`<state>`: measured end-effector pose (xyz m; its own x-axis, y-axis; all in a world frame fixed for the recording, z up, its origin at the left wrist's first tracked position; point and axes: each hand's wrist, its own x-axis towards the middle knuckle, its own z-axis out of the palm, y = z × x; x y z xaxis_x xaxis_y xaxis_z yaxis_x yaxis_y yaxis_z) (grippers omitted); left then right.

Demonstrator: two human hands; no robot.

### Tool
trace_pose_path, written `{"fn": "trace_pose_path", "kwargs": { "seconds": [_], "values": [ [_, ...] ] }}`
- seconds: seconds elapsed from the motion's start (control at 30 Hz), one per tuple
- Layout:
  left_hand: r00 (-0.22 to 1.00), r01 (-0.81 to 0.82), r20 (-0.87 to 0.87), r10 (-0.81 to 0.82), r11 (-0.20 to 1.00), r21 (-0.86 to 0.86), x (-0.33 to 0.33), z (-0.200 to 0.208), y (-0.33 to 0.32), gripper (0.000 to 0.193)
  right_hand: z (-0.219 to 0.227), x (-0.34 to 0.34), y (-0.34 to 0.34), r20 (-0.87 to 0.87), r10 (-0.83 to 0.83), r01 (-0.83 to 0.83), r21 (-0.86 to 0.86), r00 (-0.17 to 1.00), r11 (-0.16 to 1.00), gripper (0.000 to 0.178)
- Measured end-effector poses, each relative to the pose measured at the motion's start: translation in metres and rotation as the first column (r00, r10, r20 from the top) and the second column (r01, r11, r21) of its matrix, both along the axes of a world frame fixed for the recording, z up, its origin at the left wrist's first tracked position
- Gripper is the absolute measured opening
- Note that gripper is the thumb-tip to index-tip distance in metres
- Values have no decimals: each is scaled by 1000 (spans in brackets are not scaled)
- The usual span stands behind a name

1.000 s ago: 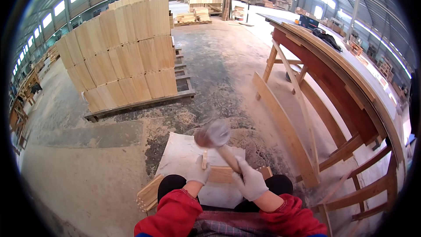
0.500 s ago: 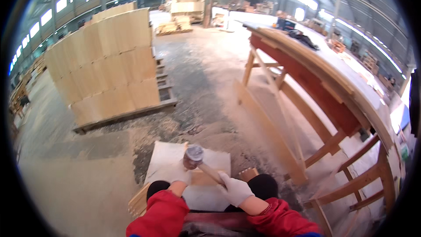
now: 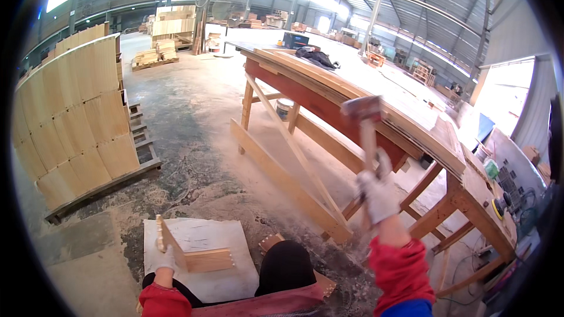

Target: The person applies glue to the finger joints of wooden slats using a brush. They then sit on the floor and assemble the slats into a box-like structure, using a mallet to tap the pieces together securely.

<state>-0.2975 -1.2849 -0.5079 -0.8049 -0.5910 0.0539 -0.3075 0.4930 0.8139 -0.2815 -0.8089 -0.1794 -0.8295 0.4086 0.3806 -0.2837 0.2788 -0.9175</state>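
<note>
Right hand [image 3: 376,196], gloved, is closing tight around a hammer [image 3: 365,126] handle, holding it raised at right of centre, head uppermost. Left hand [image 3: 165,257], gloved, is gripping the corner of a wooden frame [image 3: 189,250] at lower left, which is resting on a pale board [image 3: 200,267] on the floor.

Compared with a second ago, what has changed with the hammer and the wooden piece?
The right hand has swung the hammer from low over the wooden box frame up high to the right. The head camera has also tilted up and right, showing more of the long workbench. The left hand still keeps its grip on the frame, which stays on the white board.
</note>
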Motion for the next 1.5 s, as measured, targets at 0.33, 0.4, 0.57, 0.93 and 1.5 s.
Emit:
{"fn": "trace_pose_path", "kwargs": {
  "seconds": [0.33,0.4,0.57,0.93,1.5],
  "values": [
    [942,130,-335,-27,948,289,6,1,-22,76,79,-22,189,-148,1,-88,-585,989,807,22],
    [914,118,-406,-4,959,256,12,17,-16,81,60,-14,187,-222,28,-160,-607,975,778,22],
    [895,-60,-442,-55,969,-242,28,57,-1,80,-87,-10,143,4,-380,296,-634,925,714,14],
    [711,502,-20,-702,528,-685,22,105,66,47,-473,47,22,953,-272,-503,303,136,810,60],
    [710,682,264,-653,542,-492,9,104,86,38,-489,-7,-8,872,-471,-653,434,133,620,110]
  ]
}}
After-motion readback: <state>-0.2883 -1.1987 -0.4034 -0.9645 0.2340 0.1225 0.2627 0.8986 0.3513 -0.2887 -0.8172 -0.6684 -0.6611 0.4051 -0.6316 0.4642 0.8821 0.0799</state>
